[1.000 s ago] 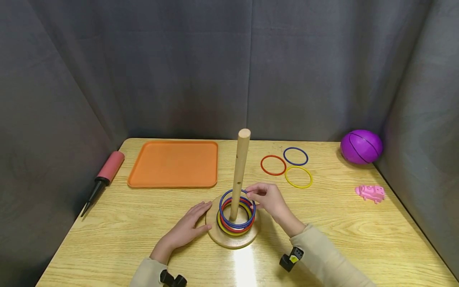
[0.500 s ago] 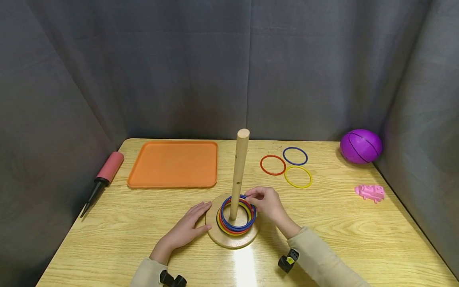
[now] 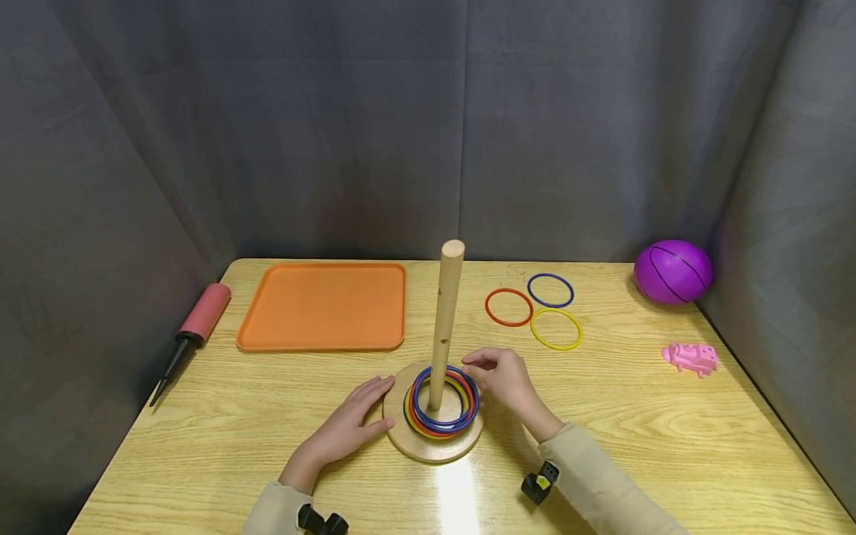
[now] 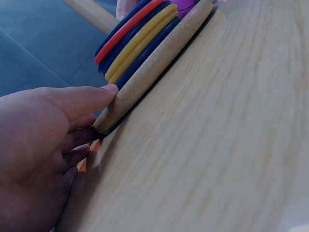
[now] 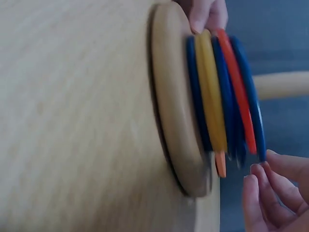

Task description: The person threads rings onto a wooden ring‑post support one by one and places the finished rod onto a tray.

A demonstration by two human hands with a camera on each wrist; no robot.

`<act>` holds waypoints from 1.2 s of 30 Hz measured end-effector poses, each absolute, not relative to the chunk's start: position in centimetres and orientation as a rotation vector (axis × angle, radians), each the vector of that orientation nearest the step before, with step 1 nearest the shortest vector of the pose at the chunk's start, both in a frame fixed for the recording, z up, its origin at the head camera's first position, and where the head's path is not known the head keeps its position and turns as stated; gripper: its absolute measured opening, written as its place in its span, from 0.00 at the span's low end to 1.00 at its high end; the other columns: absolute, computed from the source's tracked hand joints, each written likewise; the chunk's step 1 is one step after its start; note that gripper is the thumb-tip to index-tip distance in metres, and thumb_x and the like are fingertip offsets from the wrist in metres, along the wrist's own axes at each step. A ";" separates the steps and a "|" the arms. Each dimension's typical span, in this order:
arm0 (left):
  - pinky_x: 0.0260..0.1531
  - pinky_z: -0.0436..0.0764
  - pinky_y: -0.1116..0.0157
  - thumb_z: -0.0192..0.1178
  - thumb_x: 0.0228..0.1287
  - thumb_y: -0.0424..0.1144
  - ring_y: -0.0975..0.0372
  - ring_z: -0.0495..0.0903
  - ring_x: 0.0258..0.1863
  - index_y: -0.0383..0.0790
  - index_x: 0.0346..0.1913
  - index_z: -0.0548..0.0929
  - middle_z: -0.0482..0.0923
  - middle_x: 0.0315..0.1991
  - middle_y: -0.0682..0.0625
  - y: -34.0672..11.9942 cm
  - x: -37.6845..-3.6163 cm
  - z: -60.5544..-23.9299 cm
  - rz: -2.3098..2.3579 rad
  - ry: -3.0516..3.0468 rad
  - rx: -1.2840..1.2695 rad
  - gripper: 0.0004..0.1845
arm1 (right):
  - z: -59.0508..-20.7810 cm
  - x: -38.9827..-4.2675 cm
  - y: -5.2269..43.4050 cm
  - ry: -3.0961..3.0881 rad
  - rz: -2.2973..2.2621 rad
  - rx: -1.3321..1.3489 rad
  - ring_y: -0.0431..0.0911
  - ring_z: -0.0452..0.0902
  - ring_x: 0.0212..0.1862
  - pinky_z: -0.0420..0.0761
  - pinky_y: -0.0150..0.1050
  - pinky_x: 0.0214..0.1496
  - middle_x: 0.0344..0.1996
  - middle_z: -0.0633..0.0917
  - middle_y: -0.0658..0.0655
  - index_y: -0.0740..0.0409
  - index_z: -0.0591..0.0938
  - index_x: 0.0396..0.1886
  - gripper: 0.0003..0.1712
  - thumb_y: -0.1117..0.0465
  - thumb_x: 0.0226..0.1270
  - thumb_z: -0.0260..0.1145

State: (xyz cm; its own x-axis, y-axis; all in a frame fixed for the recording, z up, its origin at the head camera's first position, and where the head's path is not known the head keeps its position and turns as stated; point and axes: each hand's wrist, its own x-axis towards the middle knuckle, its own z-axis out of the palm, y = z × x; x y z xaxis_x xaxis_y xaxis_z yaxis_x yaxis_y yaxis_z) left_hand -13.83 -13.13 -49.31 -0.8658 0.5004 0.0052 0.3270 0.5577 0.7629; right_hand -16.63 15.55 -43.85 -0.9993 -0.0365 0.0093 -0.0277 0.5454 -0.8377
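A wooden peg (image 3: pixel 446 319) stands upright on a round wooden base (image 3: pixel 435 452) in the head view. Blue, yellow and red rings lie stacked around its foot. The topmost blue ring (image 5: pixel 251 92) is at the fingertips of my right hand (image 3: pixel 503 377), with thumb and finger pinching its outer edge in the right wrist view. My left hand (image 3: pixel 348 423) rests beside the base, fingers extended; its thumb (image 4: pixel 94 100) and fingers touch the base's rim. The stack partly hides its lower rings.
Behind the right hand lie a red ring (image 3: pixel 510 325), a blue ring (image 3: pixel 551 305) and a yellow ring (image 3: pixel 557 348). An orange tray (image 3: pixel 322 308) and a hand pump (image 3: pixel 207 312) lie left. A purple ball (image 3: pixel 672 272) and a pink toy (image 3: pixel 692 359) are right.
My right hand has lowered the tilted blue ring onto the stack, where it now lies nearly flat and slightly to the right. The left hand has stayed in place.
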 end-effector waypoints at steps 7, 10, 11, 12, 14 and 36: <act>0.72 0.53 0.40 0.59 0.67 0.52 0.47 0.49 0.77 0.43 0.75 0.59 0.55 0.76 0.43 -13.1 -13.8 -49.3 1.193 2.579 0.689 0.38 | -43.2 -18.4 18.8 2.744 -1.586 0.118 0.35 0.81 0.34 0.87 0.41 0.40 0.40 0.88 0.62 0.65 0.86 0.44 0.12 0.62 0.64 0.68; 0.72 0.53 0.41 0.59 0.67 0.52 0.46 0.50 0.77 0.43 0.75 0.60 0.55 0.76 0.42 -13.0 -13.8 -49.2 1.191 2.581 0.691 0.38 | -43.1 -19.4 20.9 2.810 -1.590 0.200 0.33 0.80 0.33 0.87 0.37 0.40 0.41 0.88 0.63 0.66 0.86 0.46 0.13 0.62 0.66 0.67; 0.73 0.53 0.41 0.59 0.67 0.52 0.46 0.50 0.77 0.43 0.75 0.60 0.56 0.76 0.42 -13.0 -13.8 -49.2 1.191 2.581 0.690 0.38 | -43.1 -19.7 21.6 2.838 -1.584 0.223 0.32 0.79 0.33 0.87 0.36 0.39 0.42 0.87 0.64 0.66 0.85 0.46 0.13 0.62 0.66 0.66; 0.73 0.53 0.41 0.59 0.67 0.52 0.46 0.50 0.77 0.43 0.75 0.60 0.56 0.76 0.43 -13.0 -13.8 -49.2 1.188 2.583 0.693 0.38 | -43.1 -19.9 22.3 2.863 -1.575 0.249 0.35 0.80 0.33 0.86 0.36 0.39 0.42 0.87 0.65 0.66 0.85 0.47 0.14 0.62 0.66 0.66; 0.73 0.53 0.41 0.59 0.67 0.52 0.46 0.50 0.77 0.42 0.75 0.60 0.56 0.76 0.42 -13.0 -13.8 -49.2 1.188 2.582 0.693 0.38 | -43.0 -20.5 23.6 2.902 -1.560 0.302 0.38 0.82 0.34 0.86 0.34 0.39 0.43 0.86 0.66 0.67 0.85 0.47 0.14 0.62 0.67 0.66; 0.73 0.53 0.41 0.59 0.67 0.52 0.47 0.50 0.77 0.43 0.75 0.59 0.55 0.76 0.43 -13.1 -13.9 -49.3 1.193 2.581 0.695 0.38 | -45.5 -24.2 31.2 3.141 -1.192 0.611 0.60 0.80 0.47 0.74 0.47 0.49 0.43 0.86 0.69 0.71 0.83 0.49 0.15 0.65 0.67 0.64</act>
